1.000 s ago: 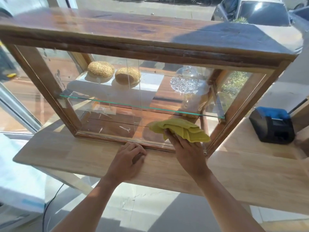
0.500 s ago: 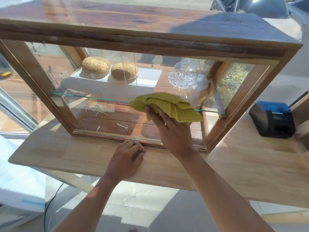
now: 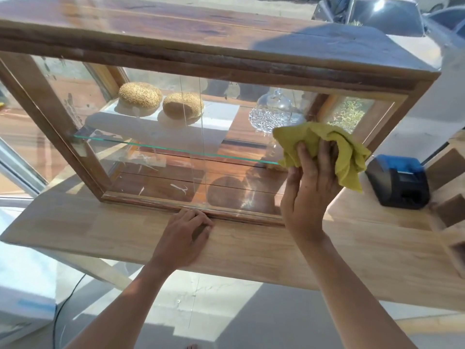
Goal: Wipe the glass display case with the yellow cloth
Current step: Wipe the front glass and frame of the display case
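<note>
Right grip point(image 3: 310, 190): fingers spread flat, pressing bunched yellow cloth point(image 3: 324, 147) against front pane at right end of glass display case point(image 3: 176, 152). Left grip point(image 3: 182, 231): loosely curled, empty, resting on desk point(image 3: 251, 250) against case's lower frame. Beyond cloth, inside case: cut-glass dome point(image 3: 273, 112); further left, two seeded buns point(image 3: 161, 100) on white board. Right of cloth, on desk: black-and-blue device point(image 3: 400, 181).
</note>
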